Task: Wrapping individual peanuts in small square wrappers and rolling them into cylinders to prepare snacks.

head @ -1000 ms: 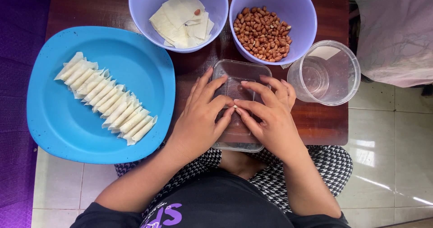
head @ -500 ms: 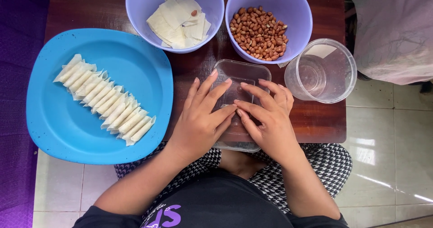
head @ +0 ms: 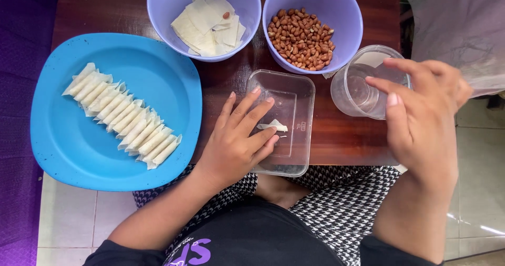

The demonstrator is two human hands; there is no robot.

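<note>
While the left hand [head: 236, 142] lies flat with fingers spread and slightly apart, it rests on the clear rectangular tray [head: 294, 95], fingertips touching the small folded wrapper piece [head: 272, 125] inside it; nothing gripped. Right hand [head: 421, 113] is lifted off the tray, loosely open, fingers extended and a little curled, held over the rim of the clear round cup [head: 355, 89] just right of the tray; can't tell if fingertips touch the cup. It holds nothing. Tray sits on the dark wood counter [head: 336, 137], near its front edge. Behind the tray: purple bowl of peanuts [head: 310, 32]; behind and left of the tray: purple bowl of flat wrappers [head: 208, 18]. Left of the tray: blue plate [head: 173, 82] with a diagonal row of folded rolls [head: 123, 116].

Versus half a second ago: both hands were together over the tray, fingers meeting on the wrapper; now the right has moved away to the cup, the left stays on the tray. Bowls and plate unchanged.
</note>
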